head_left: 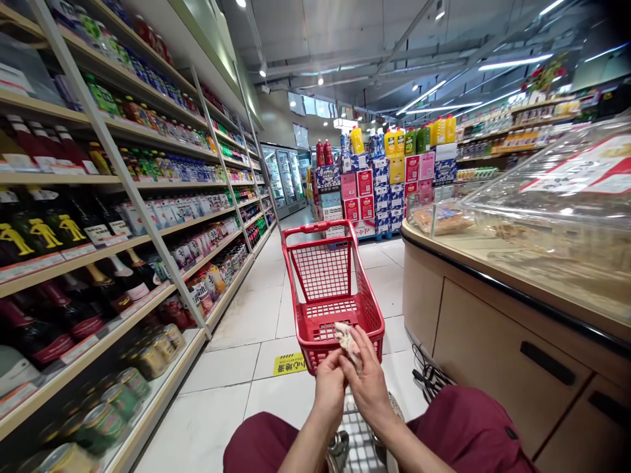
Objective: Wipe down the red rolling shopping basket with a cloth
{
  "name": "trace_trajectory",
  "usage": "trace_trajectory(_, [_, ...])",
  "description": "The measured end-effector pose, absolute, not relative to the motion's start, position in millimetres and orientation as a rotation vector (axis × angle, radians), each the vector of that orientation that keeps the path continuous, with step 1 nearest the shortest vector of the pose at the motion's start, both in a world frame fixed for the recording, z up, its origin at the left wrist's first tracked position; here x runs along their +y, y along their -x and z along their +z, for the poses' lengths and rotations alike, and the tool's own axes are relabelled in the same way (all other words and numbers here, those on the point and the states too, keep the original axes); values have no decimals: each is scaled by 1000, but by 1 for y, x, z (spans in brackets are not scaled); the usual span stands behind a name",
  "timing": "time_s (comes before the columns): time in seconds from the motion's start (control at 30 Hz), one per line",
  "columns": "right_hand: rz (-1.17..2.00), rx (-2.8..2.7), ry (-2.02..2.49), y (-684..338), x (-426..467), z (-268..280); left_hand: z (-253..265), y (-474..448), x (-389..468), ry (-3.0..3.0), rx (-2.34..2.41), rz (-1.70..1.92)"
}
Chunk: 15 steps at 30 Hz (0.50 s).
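A crumpled whitish cloth (344,337) is held between my two hands, over the near end of a red shopping cart (336,303). My left hand (329,384) pinches the cloth's lower edge, with thumb and fingers closed. My right hand (367,378) is wrapped around the cloth from the right, its fingers lying over it. Part of the cloth is hidden behind the fingers. The cart's red mesh basket holds nothing that I can see.
Shelves of bottles and cans (162,190) run along the left. A wooden counter (473,322) with a clear cover stands on the right, with loose black cables (428,374) at its foot. Stacked drink boxes (365,190) stand ahead. A yellow floor sign (290,364) lies left of the cart.
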State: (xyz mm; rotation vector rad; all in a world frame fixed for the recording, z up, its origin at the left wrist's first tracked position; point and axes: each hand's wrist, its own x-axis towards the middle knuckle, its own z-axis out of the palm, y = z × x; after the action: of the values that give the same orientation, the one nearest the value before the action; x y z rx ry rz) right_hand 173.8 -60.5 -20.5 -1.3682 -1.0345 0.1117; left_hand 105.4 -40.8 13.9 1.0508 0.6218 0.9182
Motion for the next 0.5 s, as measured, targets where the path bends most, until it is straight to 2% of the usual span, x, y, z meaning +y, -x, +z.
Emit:
trace_trajectory(0.13, [-124, -1399, 1317, -202, -58, -26, 18, -93, -24, -1134, 629, 784])
trace_trajectory(0.3, [-466, -1360, 1518, -221, -31, -30, 21, -77, 10, -1958, 1208, 1021])
trace_trajectory(0.5, [-477, -1676, 1456, -203, -19, -51, -4, -72, 18, -2740, 1491, 458])
